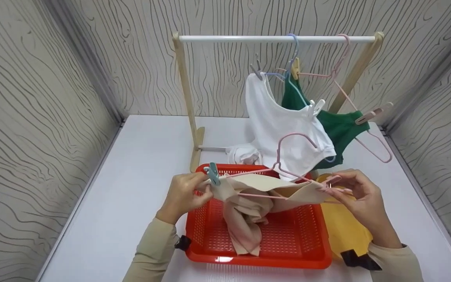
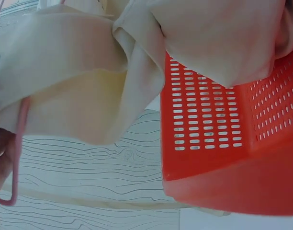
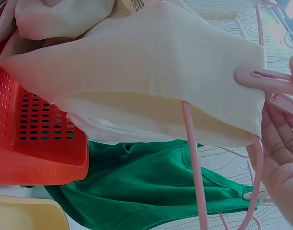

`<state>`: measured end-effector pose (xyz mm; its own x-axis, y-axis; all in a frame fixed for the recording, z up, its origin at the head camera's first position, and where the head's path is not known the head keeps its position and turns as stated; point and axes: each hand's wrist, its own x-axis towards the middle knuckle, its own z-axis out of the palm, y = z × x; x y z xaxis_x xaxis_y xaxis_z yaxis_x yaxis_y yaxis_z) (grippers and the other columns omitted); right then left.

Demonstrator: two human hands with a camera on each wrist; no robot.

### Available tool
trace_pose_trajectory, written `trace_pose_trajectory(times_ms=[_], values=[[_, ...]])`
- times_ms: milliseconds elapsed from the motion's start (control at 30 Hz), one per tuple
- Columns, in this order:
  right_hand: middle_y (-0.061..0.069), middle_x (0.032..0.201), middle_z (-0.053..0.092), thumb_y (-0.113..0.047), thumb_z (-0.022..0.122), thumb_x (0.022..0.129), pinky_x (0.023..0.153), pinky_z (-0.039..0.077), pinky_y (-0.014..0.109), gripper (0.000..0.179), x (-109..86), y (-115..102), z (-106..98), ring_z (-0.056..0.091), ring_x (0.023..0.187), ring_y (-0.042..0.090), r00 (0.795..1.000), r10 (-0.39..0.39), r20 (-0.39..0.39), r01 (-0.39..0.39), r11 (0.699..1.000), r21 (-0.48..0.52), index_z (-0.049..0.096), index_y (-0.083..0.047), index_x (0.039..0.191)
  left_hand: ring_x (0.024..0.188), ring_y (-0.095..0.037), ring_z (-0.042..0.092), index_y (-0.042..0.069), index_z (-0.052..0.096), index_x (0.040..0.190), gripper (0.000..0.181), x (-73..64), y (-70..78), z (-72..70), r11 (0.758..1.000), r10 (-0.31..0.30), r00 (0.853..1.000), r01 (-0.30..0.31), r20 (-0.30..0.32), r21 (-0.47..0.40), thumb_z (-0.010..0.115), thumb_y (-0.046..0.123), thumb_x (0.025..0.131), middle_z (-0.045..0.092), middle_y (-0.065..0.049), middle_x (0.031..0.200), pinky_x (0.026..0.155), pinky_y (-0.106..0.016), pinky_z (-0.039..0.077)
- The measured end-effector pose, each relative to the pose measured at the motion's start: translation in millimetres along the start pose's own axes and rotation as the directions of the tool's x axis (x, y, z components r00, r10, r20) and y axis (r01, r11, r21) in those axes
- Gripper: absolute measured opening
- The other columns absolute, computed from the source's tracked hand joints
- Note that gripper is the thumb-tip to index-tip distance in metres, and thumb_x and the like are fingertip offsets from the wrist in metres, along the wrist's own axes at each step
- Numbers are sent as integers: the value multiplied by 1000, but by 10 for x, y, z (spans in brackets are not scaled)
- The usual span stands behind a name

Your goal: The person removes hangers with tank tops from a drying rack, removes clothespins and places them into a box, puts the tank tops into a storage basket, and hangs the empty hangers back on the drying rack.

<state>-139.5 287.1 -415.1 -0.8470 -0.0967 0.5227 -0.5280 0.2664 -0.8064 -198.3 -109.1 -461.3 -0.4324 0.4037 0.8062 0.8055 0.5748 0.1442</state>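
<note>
Pegging of a beige garment (image 1: pixel 243 231) on a pink hanger (image 1: pixel 278 154), held above a red basket (image 1: pixel 258 261). The left hand (image 1: pixel 184 194) pinches the garment's edge at 1 end of the hanger, beside a teal clothespin (image 1: pixel 213 174); the right hand (image 1: pixel 360 197) grips a pink clothespin (image 3: pixel 249 78) whose nose lies over the cloth at the other end. The lower cloth hangs bunched over the basket. Sound practice would be to draw each shoulder flat along the hanger — taut, without folds — and to let go only when the clothespin bites firmly. Behind, 2 pegged garments, a white garment (image 1: pixel 280 121) and a green garment (image 1: pixel 337 131), hang from a rod (image 1: pixel 229 38).
</note>
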Motion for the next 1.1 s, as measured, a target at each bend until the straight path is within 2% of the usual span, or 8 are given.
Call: trace_pose_trajectory(times_ms=[233, 400, 867, 1100], values=[[1, 103, 69, 27, 62, 72, 77, 56, 15, 35, 19, 65, 16, 69, 91, 7, 997, -78, 0, 77, 989, 130, 53, 18, 104, 51, -9, 58, 7, 65, 82, 22, -24, -14, 39, 997, -54, 998, 52, -37, -63, 74, 0, 64, 71, -3, 70, 51, -18, 50], [-1, 101, 69, 26, 63, 73, 78, 56, 14, 32, 7, 75, 15, 69, 91, 6, 998, -70, -8, 70, 993, 92, 54, 17, 101, 53, -9, 60, 6, 66, 83, 22, -31, -13, 54, 993, -76, 996, 72, -39, -88, 73, -1, 64, 71, -3, 72, 52, -18, 51], [-6, 91, 68, 25, 62, 74, 82, 54, 12, 20, -3, 43, -43, 67, 86, 3, 992, -105, -71, 108, 993, 41, 58, 16, 91, 53, -9, 57, 7, 66, 82, 21, -35, 1, 66, 996, -66, 997, 63, -46, -65, 73, 0, 63, 71, -2, 71, 53, -19, 52], [1, 90, 69, 28, 58, 75, 85, 54, 16, 18, -11, 44, -116, 69, 86, 9, 980, -153, -130, 175, 968, 178, 59, 17, 89, 50, -7, 47, 6, 64, 80, 22, -50, -27, 85, 996, -51, 996, 45, -76, -76, 70, -3, 61, 65, -2, 64, 49, -18, 46]])
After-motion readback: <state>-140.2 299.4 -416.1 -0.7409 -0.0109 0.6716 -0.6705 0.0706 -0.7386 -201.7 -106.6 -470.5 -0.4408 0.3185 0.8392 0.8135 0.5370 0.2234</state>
